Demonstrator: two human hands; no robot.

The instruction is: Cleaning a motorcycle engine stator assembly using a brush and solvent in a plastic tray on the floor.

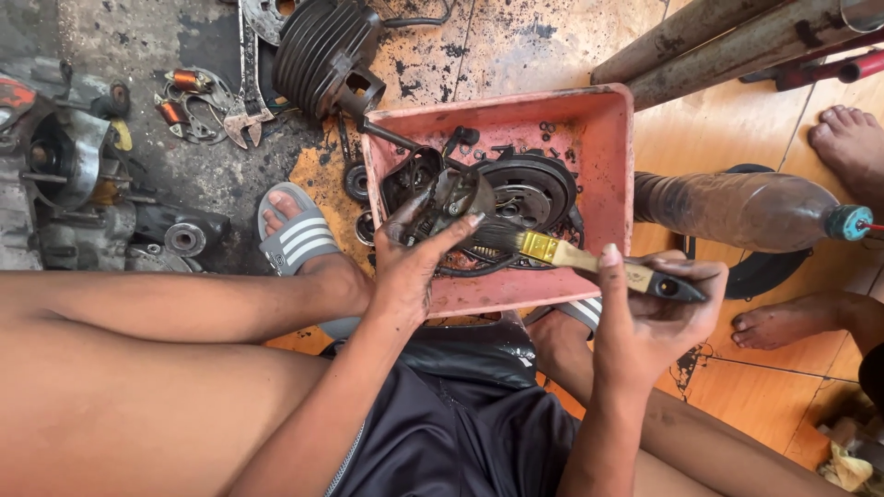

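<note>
My left hand [414, 262] grips a dark, greasy metal engine part [451, 198] and holds it over a pink plastic tray [603, 156]. My right hand [658, 308] holds a paintbrush [571, 256] with a wooden handle and black bristles. The bristles touch the part just beside my left fingertips. More black engine pieces, among them a round clutch-like disc [529, 189], lie in the tray with small loose bits.
A finned engine cylinder [322, 51], an adjustable wrench [247, 92], a coil plate [189, 101] and an engine case [64, 175] lie on the stained floor at left. A dirty plastic bottle [746, 210] lies right of the tray. Another person's bare feet [852, 138] are at right.
</note>
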